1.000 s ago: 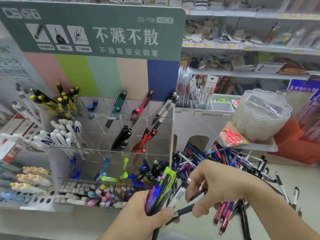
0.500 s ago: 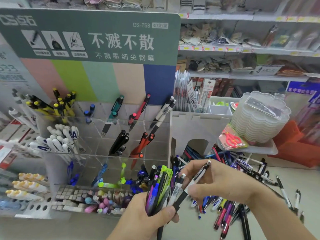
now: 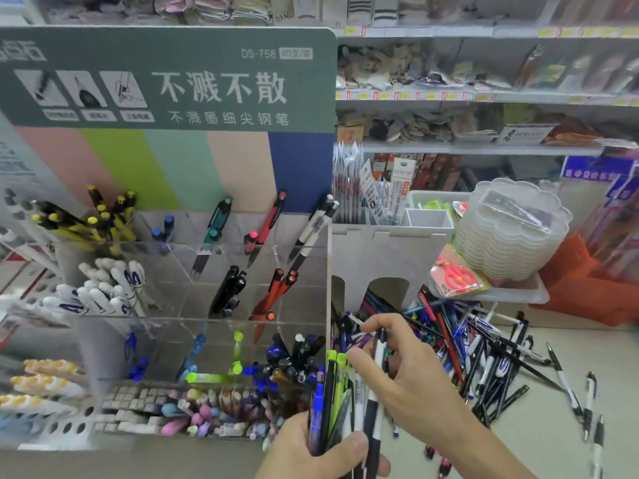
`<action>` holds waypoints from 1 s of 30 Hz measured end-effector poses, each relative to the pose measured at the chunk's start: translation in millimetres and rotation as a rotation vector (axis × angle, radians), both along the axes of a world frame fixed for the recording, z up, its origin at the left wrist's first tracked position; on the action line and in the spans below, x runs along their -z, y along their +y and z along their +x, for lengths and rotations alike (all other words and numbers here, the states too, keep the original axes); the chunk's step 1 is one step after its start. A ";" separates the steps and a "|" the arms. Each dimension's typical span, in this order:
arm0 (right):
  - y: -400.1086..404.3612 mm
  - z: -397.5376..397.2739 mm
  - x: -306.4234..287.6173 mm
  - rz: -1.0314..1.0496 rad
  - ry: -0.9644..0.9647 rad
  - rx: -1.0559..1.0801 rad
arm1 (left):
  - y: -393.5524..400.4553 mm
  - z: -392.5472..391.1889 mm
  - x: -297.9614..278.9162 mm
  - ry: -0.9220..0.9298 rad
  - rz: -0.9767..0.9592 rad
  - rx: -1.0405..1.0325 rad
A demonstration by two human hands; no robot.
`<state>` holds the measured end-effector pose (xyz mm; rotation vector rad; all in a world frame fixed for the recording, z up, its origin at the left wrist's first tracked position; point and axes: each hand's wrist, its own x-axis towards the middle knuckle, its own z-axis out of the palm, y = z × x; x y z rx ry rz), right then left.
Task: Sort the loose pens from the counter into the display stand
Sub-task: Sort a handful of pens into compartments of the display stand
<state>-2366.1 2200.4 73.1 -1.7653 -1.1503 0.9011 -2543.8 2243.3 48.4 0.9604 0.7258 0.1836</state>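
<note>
The left hand (image 3: 311, 451) grips a bundle of pens (image 3: 333, 395) upright; the right hand (image 3: 397, 378) pinches a black-and-white pen (image 3: 375, 392) beside it. Better to add it parallel, tips level; many loose pens (image 3: 484, 354) lie on the surface (image 3: 539, 440), right of the display stand (image 3: 193, 288).

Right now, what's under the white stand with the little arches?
Through the white stand's arches, dark blue and black pens reach back underneath from the loose pile on the counter. How far they go, and anything deeper, is hidden by its front wall.
</note>
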 end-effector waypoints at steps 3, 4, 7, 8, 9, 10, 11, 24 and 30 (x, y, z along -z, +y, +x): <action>-1.5 1.3 1.1 -0.031 0.118 -0.071 | -1.1 0.6 6.5 -0.003 0.002 -0.005; -2.5 1.4 1.5 -0.055 0.171 -0.110 | -1.2 0.4 9.0 -0.005 0.014 -0.018; -6.3 1.3 5.9 -0.128 0.301 -0.232 | 0.0 1.4 15.9 0.095 0.119 -0.073; -7.4 1.1 6.3 -0.143 0.339 -0.246 | -0.8 1.2 15.5 0.104 0.144 -0.085; -9.0 1.2 7.9 -0.151 0.366 -0.252 | -1.7 2.4 12.2 0.111 0.143 -0.091; -10.3 1.7 8.9 -0.153 0.386 -0.258 | -1.1 2.9 10.8 0.125 0.120 -0.083; -11.1 2.8 9.7 -0.151 0.396 -0.272 | 0.1 3.7 9.0 0.139 0.109 -0.053; -4.0 12.2 7.4 0.132 0.438 0.082 | 6.4 4.8 1.4 0.076 0.077 -0.057; 2.4 5.0 2.3 0.275 0.171 0.117 | 7.7 3.3 -15.5 0.051 0.139 -0.031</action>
